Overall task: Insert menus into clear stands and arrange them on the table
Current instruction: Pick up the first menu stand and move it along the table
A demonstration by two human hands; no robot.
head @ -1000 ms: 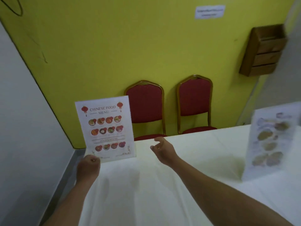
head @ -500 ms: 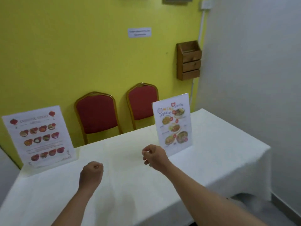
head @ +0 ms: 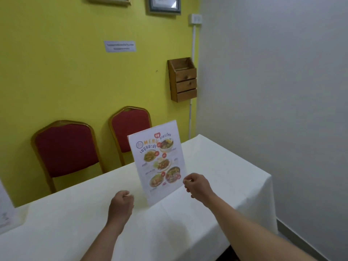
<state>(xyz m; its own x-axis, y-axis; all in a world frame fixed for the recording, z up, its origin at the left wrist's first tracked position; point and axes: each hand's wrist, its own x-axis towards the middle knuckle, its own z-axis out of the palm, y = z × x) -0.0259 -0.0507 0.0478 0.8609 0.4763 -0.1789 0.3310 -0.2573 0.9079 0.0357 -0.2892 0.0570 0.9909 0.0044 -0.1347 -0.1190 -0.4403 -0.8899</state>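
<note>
A Thai food menu in a clear stand (head: 160, 162) stands upright on the white-clothed table (head: 231, 178), towards its right end. My right hand (head: 197, 186) is curled, with thumb and forefinger right at the stand's lower right edge; whether it grips the stand I cannot tell. Closed in a fist, my left hand (head: 121, 204) hovers just left of the stand's base and does not touch it. A second menu stand (head: 4, 213) shows only partly at the far left edge of the table.
Two red chairs with gold frames (head: 67, 153) (head: 130, 129) stand behind the table against the yellow wall. A wooden wall box (head: 182, 80) hangs above the table's far right corner. A white wall runs close along the right side.
The view has swung right, from the Chinese menu stand to the Thai one. My right hand has come up to that stand's lower right edge, and my left fist has followed.
</note>
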